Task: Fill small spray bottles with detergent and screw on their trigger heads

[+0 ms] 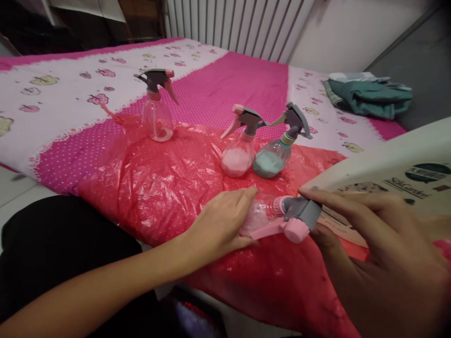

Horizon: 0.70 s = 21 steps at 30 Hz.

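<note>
My left hand [220,223] wraps around the clear body of a small spray bottle [262,213] lying sideways over a red plastic sheet [158,183]. My right hand [373,249] pinches that bottle's grey and pink trigger head [299,218]. Both hands are closed on the same bottle. Behind them stand a pink-filled spray bottle [239,150] and a teal-filled spray bottle [278,148], touching each other. An almost empty clear spray bottle [157,105] stands further back on the left.
The red sheet covers a bed with a pink and white flowered cover [70,94]. A large white printed container [394,173] lies at the right behind my right hand. Folded teal clothes [369,94] sit at the far right. A radiator [232,23] lines the back wall.
</note>
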Each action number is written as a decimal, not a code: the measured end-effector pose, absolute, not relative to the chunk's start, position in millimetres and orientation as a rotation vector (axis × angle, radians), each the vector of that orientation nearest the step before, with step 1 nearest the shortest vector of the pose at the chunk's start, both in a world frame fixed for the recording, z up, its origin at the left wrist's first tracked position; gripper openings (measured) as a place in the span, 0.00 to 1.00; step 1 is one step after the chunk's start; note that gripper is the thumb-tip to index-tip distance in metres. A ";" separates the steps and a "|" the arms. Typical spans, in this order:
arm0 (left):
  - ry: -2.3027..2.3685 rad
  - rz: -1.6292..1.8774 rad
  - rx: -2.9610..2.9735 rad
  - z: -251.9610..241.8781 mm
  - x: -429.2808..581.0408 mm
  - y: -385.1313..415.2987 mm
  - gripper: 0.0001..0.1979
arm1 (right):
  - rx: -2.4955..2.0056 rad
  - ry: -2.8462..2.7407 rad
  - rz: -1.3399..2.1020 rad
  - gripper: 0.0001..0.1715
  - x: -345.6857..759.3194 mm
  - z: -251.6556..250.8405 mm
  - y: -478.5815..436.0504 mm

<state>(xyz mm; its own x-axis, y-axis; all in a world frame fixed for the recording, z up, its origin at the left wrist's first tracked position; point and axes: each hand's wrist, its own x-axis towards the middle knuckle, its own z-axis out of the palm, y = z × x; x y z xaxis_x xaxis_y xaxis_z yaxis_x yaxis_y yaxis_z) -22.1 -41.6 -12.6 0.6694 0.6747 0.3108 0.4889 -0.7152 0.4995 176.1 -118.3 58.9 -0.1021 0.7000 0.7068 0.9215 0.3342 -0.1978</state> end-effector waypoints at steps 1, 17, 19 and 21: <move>0.905 0.677 2.507 -11.7 -22.2 -41.8 0.42 | -1.433 -1.856 -0.383 0.11 174.4 58.7 -117.8; 0.839 0.693 2.579 -18.6 -22.8 -41.9 0.39 | -1.568 -1.597 -0.142 0.10 162.3 59.3 -118.5; 0.831 0.713 2.583 -19.3 -21.8 -42.2 0.40 | -1.621 -1.561 -0.112 0.10 159.4 61.3 -120.4; 0.816 0.751 2.574 -19.7 -21.1 -42.3 0.43 | -1.646 -1.552 -0.099 0.11 157.5 63.0 -120.6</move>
